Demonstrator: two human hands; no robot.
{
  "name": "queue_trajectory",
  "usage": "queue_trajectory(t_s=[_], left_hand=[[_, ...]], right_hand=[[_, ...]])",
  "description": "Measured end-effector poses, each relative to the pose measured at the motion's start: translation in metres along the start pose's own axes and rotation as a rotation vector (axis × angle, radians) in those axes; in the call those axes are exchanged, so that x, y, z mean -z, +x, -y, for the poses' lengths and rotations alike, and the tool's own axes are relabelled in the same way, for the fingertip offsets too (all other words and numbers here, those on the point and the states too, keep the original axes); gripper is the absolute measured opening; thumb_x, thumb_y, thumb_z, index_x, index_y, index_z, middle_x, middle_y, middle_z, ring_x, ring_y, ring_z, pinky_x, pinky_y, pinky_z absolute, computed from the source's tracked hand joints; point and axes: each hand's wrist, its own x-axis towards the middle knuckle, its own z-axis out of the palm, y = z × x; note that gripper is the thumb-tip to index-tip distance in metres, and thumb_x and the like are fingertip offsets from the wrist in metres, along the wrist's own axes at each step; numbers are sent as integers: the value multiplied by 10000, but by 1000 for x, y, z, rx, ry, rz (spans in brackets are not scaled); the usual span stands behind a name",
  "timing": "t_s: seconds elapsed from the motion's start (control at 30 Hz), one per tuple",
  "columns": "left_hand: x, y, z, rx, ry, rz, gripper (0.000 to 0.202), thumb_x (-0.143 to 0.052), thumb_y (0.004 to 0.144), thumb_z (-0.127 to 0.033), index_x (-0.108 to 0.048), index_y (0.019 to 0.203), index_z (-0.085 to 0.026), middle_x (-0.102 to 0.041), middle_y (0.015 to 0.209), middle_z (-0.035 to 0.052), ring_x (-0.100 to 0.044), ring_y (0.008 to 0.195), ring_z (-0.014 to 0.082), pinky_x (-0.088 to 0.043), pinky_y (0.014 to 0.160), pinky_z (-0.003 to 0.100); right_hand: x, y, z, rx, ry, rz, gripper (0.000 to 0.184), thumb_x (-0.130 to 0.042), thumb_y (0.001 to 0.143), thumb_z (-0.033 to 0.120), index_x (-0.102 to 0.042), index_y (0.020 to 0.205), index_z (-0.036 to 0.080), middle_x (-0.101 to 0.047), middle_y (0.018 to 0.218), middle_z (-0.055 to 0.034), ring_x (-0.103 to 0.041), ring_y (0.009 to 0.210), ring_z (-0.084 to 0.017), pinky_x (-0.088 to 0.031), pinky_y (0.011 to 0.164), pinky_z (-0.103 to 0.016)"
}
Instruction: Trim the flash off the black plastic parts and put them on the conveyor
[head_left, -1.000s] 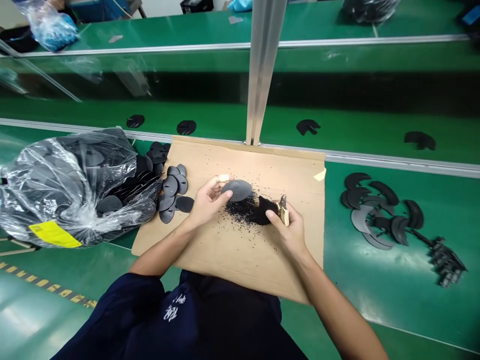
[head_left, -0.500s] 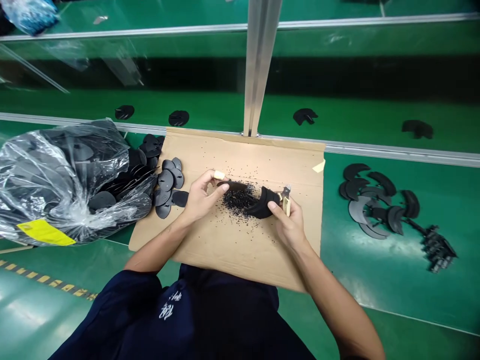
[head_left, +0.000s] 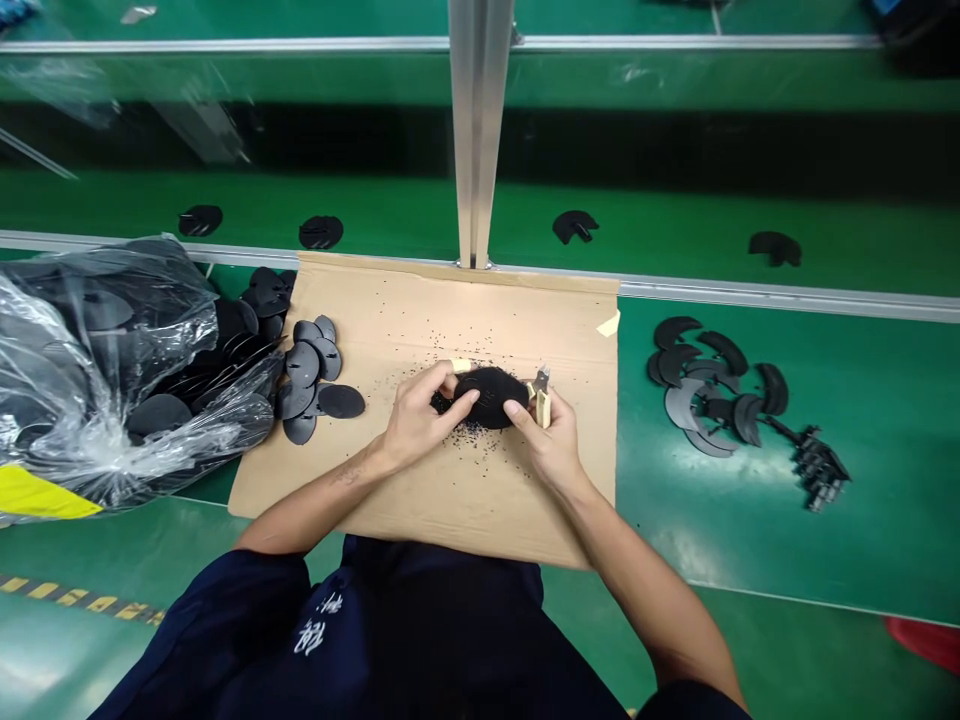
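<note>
A round black plastic disc point(head_left: 490, 398) is held level over the cardboard sheet, between both hands. My left hand point(head_left: 424, 418) pinches its left edge, thumb on top; a yellowish wrap covers one finger. My right hand point(head_left: 553, 445) grips the right side, thumb on the top face. Tucked in the same right hand is a pair of nippers point(head_left: 541, 382), jaws pointing away from me. The curved black piece is not distinguishable; the disc and fingers may cover it. Small black bits point(head_left: 474, 436) lie scattered on the cardboard point(head_left: 420, 500) beneath.
Left of the cardboard, a clear plastic bag point(head_left: 112, 400) spills black discs; several loose discs point(head_left: 302, 364) lie beside it. Curved black pieces point(head_left: 681, 403) and a cluster of small black parts point(head_left: 821, 465) lie at right. A metal post point(head_left: 474, 140) rises behind the cardboard.
The hands have come together: the disc in my left hand now meets the right hand's grip, where the curved black piece was. The camera view has shifted right.
</note>
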Motion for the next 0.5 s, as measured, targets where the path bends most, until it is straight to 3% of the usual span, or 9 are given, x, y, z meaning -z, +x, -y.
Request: queue_trajectory(t_s=[0.17, 0.3, 0.4, 0.5], left_hand=[[3, 1, -1, -25, 9, -8, 164, -669, 946, -326, -703, 1039, -195, -539, 659, -42, -514, 618, 105, -474, 611, 218], [1, 1, 0, 19, 1, 54, 182, -647, 968, -364, -700, 991, -192, -647, 791, 16, -578, 723, 137, -510, 676, 260], [-3, -2, 3, 84, -161, 132, 230, -593, 1005, -387, -686, 1069, -187, -719, 962, 62, -666, 871, 164, -564, 767, 286], [-4, -4, 6, 135, -326, 172, 250, -559, 1027, -390, -677, 1075, -175, -734, 919, 49, -700, 817, 146, -586, 711, 251]], right_hand=[[0, -2, 1, 13, -8, -21, 456, -820, 746, 610, -685, 944, 222, -686, 844, -9, -621, 765, -167, -558, 733, -315], [0, -3, 3, 40, -64, -22, 466, -810, 749, 627, -679, 937, 221, -670, 825, -6, -602, 750, -166, -549, 719, -316], [0, -4, 2, 54, -96, -18, 459, -795, 767, 628, -676, 946, 222, -662, 816, -3, -595, 735, -164, -541, 693, -309], [1, -3, 3, 76, -135, 10, 431, -776, 797, 607, -675, 960, 221, -674, 815, -4, -612, 732, -168, -549, 683, -311]])
